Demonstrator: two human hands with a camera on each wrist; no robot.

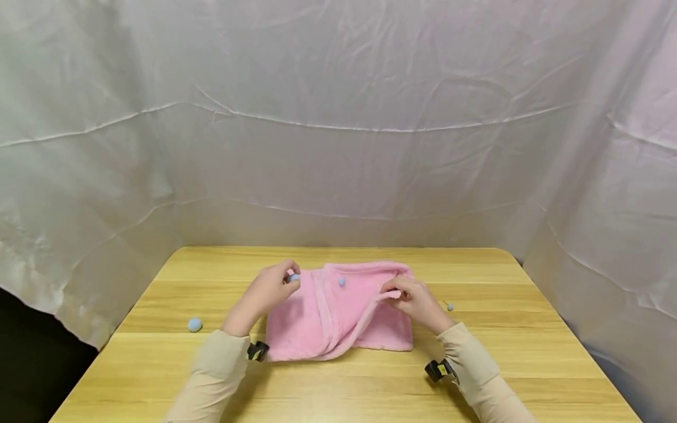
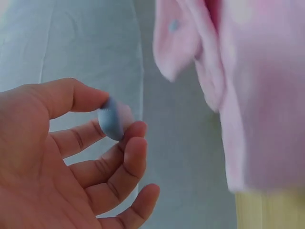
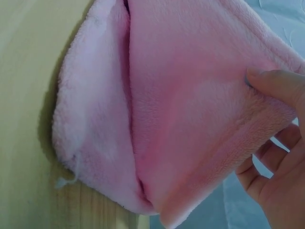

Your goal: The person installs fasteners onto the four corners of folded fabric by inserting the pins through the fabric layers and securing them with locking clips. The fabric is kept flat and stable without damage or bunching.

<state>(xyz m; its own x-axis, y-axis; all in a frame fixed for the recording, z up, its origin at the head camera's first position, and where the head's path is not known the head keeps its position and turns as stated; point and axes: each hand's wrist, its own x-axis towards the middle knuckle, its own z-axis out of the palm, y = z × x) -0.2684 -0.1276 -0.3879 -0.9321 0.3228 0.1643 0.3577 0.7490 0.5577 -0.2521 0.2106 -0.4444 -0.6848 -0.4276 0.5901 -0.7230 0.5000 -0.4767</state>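
A pink plush cloth (image 1: 296, 329) lies folded over itself on the table. At its left edge, my left hand (image 1: 267, 289) pinches a small blue ball (image 1: 293, 278) between thumb and fingers. In the left wrist view this ball (image 2: 112, 119) shows a pale pinkish side. My right hand (image 1: 415, 298) grips a lifted edge of the cloth (image 3: 190, 95). A bit of blue (image 3: 247, 80) peeks out beside the right thumb. Another small blue ball (image 1: 341, 282) sits on the cloth between the hands.
A larger blue ball (image 1: 195, 325) rests on the wooden table (image 1: 338, 390) left of the cloth. To the right lies a tiny blue ball (image 1: 450, 306) with a thin string-like bit. Grey curtains (image 1: 338, 164) surround the table's back and sides.
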